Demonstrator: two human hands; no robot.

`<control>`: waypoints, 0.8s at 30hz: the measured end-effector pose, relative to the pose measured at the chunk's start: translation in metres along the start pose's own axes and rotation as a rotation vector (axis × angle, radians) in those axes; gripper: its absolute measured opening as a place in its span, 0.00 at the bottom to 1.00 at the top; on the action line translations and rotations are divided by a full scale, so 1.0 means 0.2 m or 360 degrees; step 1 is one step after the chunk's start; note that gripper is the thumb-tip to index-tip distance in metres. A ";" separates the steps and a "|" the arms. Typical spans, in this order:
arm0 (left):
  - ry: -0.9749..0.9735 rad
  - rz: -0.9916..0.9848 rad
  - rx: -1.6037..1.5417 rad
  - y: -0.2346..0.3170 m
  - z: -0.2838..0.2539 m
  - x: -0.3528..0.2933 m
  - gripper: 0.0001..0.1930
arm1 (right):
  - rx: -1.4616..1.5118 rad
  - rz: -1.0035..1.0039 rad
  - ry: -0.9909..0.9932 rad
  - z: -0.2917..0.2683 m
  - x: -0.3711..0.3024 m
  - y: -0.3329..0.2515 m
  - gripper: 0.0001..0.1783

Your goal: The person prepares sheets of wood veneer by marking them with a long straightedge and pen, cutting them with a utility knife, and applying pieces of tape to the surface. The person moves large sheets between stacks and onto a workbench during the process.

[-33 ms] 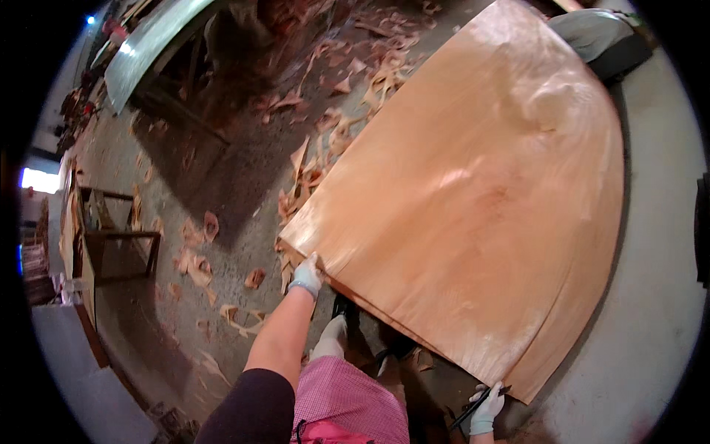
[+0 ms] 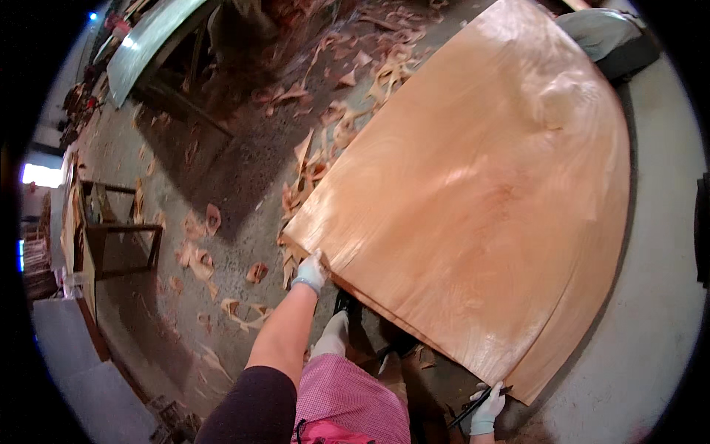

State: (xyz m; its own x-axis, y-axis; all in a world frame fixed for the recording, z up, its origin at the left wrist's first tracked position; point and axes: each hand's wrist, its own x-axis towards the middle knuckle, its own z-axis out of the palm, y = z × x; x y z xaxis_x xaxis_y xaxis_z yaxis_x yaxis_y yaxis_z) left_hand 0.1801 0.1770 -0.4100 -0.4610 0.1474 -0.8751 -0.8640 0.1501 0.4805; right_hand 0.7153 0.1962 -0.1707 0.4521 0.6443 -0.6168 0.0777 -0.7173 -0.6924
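A broad, tan wood veneer sheet [image 2: 458, 192] fills the right half of the view, with at least one more layer showing under its near and right edges. At its near left corner my left hand [image 2: 311, 272], in a pale glove, is closed on the edge. My right hand [image 2: 488, 408], also gloved, is at the sheet's near right corner, closed around a slim black tool [image 2: 463, 417]. The tool's thin tip points right across the corner; its exact kind is unclear. The right fingers are partly hidden, and whether they also pinch the veneer cannot be told.
Torn veneer scraps [image 2: 296, 185] litter the concrete floor [image 2: 244, 192] left of the sheet. A wooden stand [image 2: 122, 229] is at the left, and a curved, shiny panel [image 2: 151, 48] at the upper left. Pale wall or floor surface [image 2: 658, 244] borders the right side. Grey cloth [image 2: 599, 31] lies beyond.
The view has shifted slightly, with the sheet appearing a little farther right. Both hands keep their places at its two near corners.
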 end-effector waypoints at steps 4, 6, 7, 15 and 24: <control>-0.0009 -0.0100 -0.0059 -0.12 -0.08 0.13 0.09 | 0.0022 0.0103 -0.0166 0.05 0.09 0.02 0.21; 0.0107 -0.0134 -0.0042 -0.16 0.02 0.12 0.10 | 0.0012 0.0147 -0.0141 0.04 0.14 0.08 0.19; 0.0184 -0.0084 0.0034 -0.18 0.02 0.14 0.11 | 0.0016 0.0173 -0.0123 0.04 0.16 0.10 0.18; 0.0304 0.0133 0.1049 -0.13 0.01 0.16 0.25 | 0.0007 0.0278 0.0002 -0.05 0.26 0.26 0.17; 0.0382 0.0083 0.0640 -0.20 -0.31 0.43 0.18 | -0.0133 0.0296 -0.0089 -0.12 0.29 0.40 0.18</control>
State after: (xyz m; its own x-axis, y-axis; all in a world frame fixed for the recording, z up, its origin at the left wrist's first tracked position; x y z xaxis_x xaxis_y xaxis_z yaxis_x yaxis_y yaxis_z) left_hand 0.1626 0.1223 -0.5085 -0.5764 -0.0582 -0.8151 -0.7134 0.5222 0.4673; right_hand 0.7695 0.1707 -0.2527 0.4155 0.5107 -0.7527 0.0718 -0.8433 -0.5326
